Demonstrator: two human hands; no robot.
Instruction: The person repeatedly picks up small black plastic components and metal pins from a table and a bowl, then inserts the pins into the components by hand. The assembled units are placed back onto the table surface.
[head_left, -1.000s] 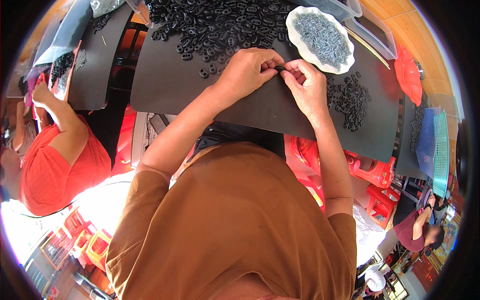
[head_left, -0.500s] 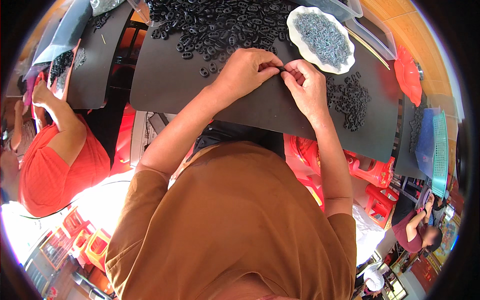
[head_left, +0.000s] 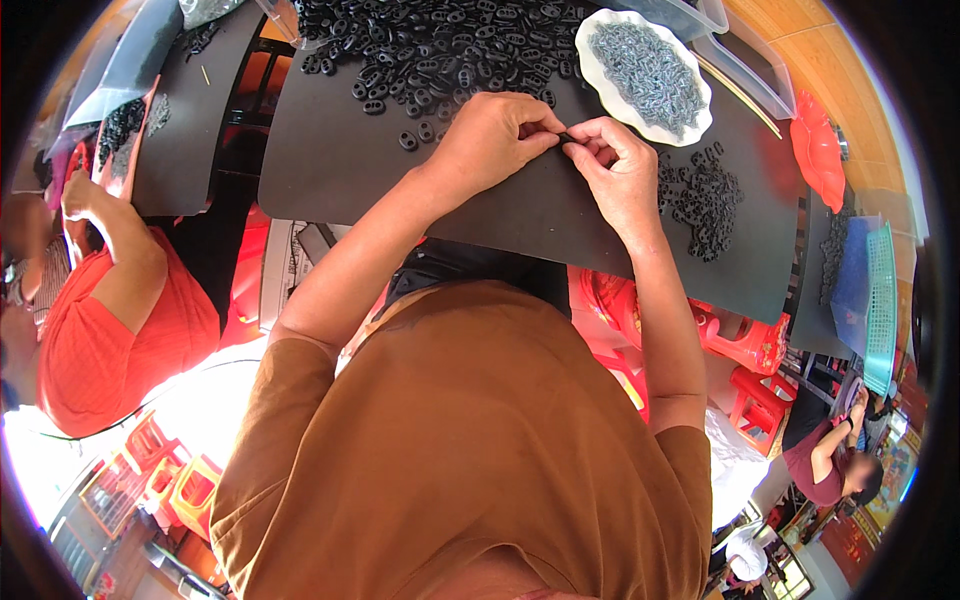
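Over the dark table, my two hands meet at their fingertips. My left hand pinches a small black plastic piece between thumb and forefinger. Thumb and fingers of my right hand close on its other end. Fingers cover most of it, so its exact shape is hidden. Beyond my left hand spreads a large heap of black oval pieces with two holes each. A white scalloped dish of small shiny grey-blue pieces, like tiny springs, stands beyond my right hand. Right of that hand lies a pile of smaller black parts.
Clear plastic bins stand at the far right edge, near a red scalloped dish and a turquoise basket. Red stools are below the table. On the left, a person in red sits by another dark table.
Both hands stay almost in place, still pinching the small black piece, with slight finger shifts. At the left, the person in red has moved an arm a little.
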